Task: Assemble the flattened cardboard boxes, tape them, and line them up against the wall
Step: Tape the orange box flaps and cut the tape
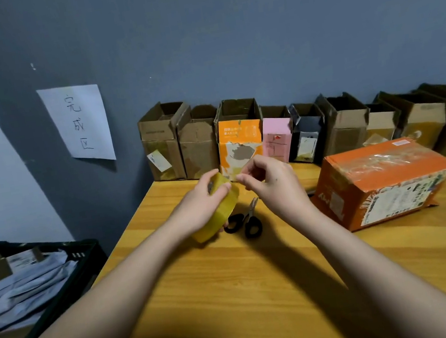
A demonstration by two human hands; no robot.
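The left hand (206,197) grips the tape roll (220,213) above the counter (262,279). The roll looks light and stiff, best held round its rim. The right hand (267,179) pinches at the sticky, thin tape end. The orange box (379,187) lies right, likely light and easily dented.

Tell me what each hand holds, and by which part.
Left hand grips the tape roll around its rim. Right hand pinches at the roll's edge; the tape end itself cannot be made out.
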